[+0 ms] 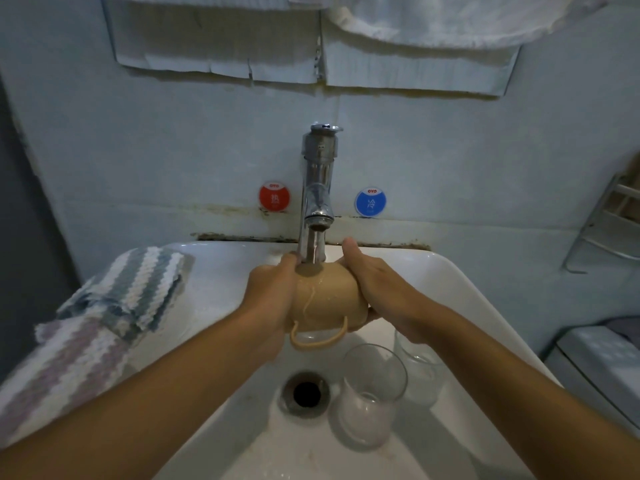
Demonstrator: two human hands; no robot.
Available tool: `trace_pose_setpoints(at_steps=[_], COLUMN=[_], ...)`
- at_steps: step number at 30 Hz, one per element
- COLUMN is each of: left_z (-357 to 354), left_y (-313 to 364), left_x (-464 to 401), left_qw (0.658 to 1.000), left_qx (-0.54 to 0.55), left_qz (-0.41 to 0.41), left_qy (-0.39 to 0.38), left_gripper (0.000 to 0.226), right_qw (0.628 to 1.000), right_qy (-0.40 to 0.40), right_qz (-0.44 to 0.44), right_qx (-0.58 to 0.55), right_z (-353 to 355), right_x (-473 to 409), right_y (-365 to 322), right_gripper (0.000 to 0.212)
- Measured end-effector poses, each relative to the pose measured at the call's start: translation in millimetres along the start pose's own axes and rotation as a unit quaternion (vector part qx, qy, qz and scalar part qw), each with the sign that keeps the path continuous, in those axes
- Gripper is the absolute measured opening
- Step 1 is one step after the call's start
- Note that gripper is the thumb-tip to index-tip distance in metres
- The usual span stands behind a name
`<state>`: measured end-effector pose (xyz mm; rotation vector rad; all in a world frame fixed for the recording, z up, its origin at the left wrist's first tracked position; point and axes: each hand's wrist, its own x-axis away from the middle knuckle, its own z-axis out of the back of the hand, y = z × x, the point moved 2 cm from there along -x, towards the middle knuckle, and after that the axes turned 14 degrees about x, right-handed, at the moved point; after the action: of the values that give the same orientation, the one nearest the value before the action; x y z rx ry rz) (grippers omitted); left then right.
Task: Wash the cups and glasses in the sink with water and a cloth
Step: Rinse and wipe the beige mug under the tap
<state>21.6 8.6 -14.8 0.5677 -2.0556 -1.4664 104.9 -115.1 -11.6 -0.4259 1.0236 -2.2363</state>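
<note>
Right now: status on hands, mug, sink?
Left hand and right hand both grip tan mug, held sideways under running faucet. Two glasses wait in sink by drain. Striped cloth unused on left rim.

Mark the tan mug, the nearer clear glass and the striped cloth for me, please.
tan mug (325, 301), head view, on its wet side wall between the hands.
nearer clear glass (370, 396), head view, on its side wall, right of the drain.
striped cloth (131, 289), head view, on the folded part on the sink's left rim.
</note>
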Motion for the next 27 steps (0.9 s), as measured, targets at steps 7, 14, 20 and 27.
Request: trace_pose_setpoints(at_steps=[7, 14, 20, 27], left_z=[2.3, 9.0, 26.0, 26.1], left_y=[1.2, -0.5, 1.0, -1.1], left_x=[-5.2, -5.8, -19.2, -19.1], left_qw=[0.999, 0.998, 0.989, 0.982], left_qx=[0.016, 0.03, 0.087, 0.1], left_qz=[0.03, 0.01, 0.089, 0.148], left_qy=[0.003, 0.052, 0.079, 0.059], left_gripper=[0.041, 0.034, 0.036, 0.021], right_qw=[0.993, 0.999, 0.991, 0.987], right_qy=[0.088, 0.023, 0.025, 0.053], right_qz=[-0.078, 0.018, 0.126, 0.138], right_qx=[-0.021, -0.032, -0.033, -0.057], right_z=[-3.2, -12.3, -14.6, -13.3], right_x=[-4.2, 1.4, 3.4, 0.1], right_y=[-0.5, -9.4, -14.5, -8.2], right_gripper=[0.058, 0.062, 0.044, 0.041])
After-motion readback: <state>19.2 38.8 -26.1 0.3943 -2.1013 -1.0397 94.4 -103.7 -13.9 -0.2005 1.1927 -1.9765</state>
